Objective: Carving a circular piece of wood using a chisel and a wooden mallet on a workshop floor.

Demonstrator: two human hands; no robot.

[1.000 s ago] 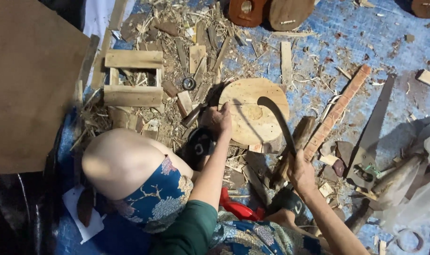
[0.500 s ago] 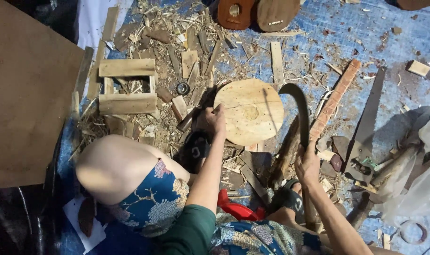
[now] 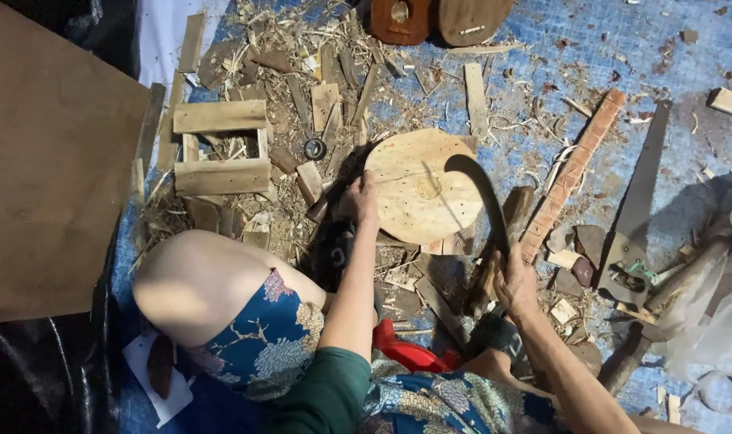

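Two hands work one round wooden disc (image 3: 420,193): left hand (image 3: 361,198) grasps its edge, right hand (image 3: 514,280) clenches one curved blade (image 3: 485,191) over it.

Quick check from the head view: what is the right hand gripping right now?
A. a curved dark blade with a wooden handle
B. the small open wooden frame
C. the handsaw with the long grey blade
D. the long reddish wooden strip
A: the right hand is closed around the wooden handle of the curved dark blade, whose tip arcs over the round pale wooden disc that the left hand steadies.
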